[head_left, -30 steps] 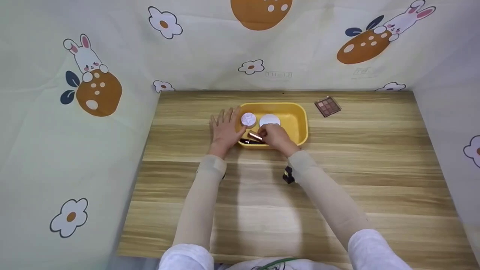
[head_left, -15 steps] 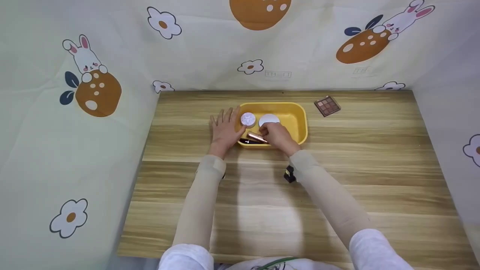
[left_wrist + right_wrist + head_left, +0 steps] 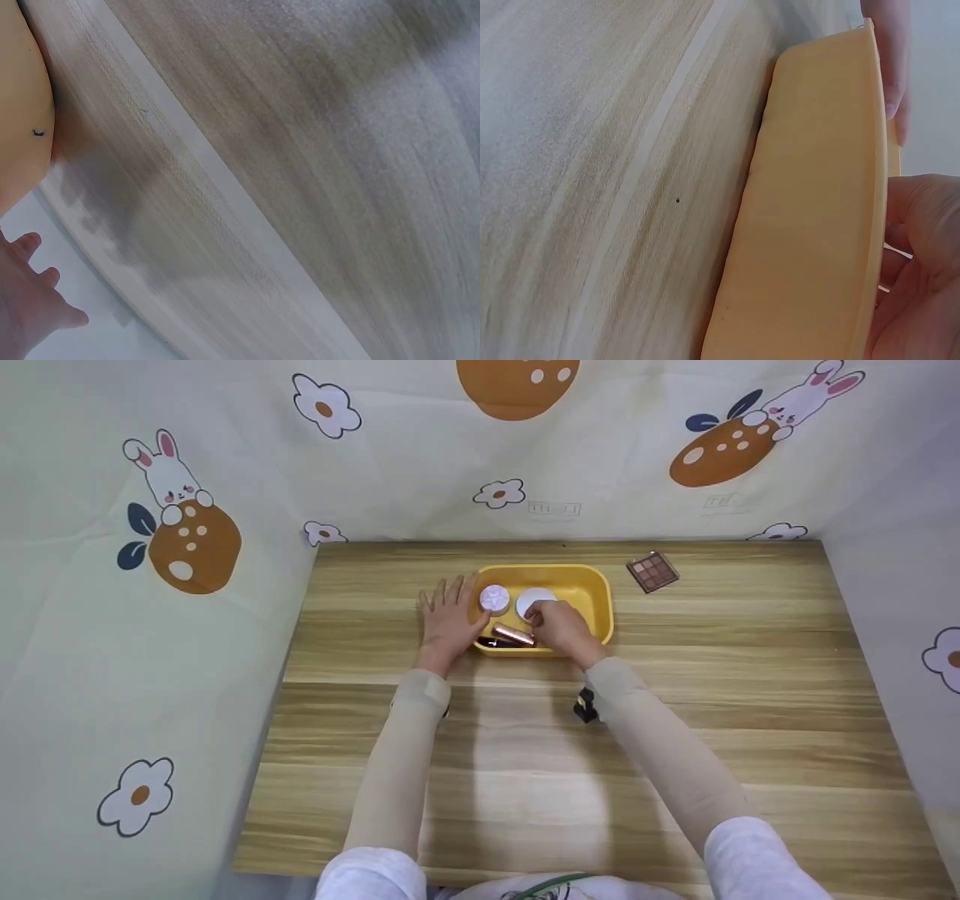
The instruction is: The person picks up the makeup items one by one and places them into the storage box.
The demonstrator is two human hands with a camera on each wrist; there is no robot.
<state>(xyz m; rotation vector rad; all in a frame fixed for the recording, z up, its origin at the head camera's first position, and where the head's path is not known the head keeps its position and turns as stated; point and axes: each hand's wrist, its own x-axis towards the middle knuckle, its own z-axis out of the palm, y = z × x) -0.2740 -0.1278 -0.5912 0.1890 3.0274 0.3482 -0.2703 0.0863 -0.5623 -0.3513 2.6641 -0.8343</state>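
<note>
A yellow tray (image 3: 600, 577) holds several cosmetics. Spread fingers of my left hand (image 3: 448, 626) rest at its left rim, thumb reaching over the inside; the left wrist view shows part of this hand (image 3: 30, 304) and the tray wall (image 3: 22, 112). Over the tray's front right part is my right hand (image 3: 564, 626), fingers loosely bent, with nothing seen in them. A shiny rose-gold tube (image 3: 514, 634) lies left of its fingertips, beside a dark slim item (image 3: 495, 643). A white round case (image 3: 535, 601), partly covered by the right hand, and a round embossed case (image 3: 494, 599) lie behind.
An eyeshadow palette (image 3: 652, 571) lies on the wooden table (image 3: 750, 660) to the right of the tray. Patterned cloth (image 3: 405, 450) hangs behind the table and at both sides. The tray's outer wall (image 3: 802, 202) fills much of the right wrist view.
My right hand has let go of the rose-gold tube, which now lies in the tray, and has shifted slightly right and away from it. The left hand has stayed put.
</note>
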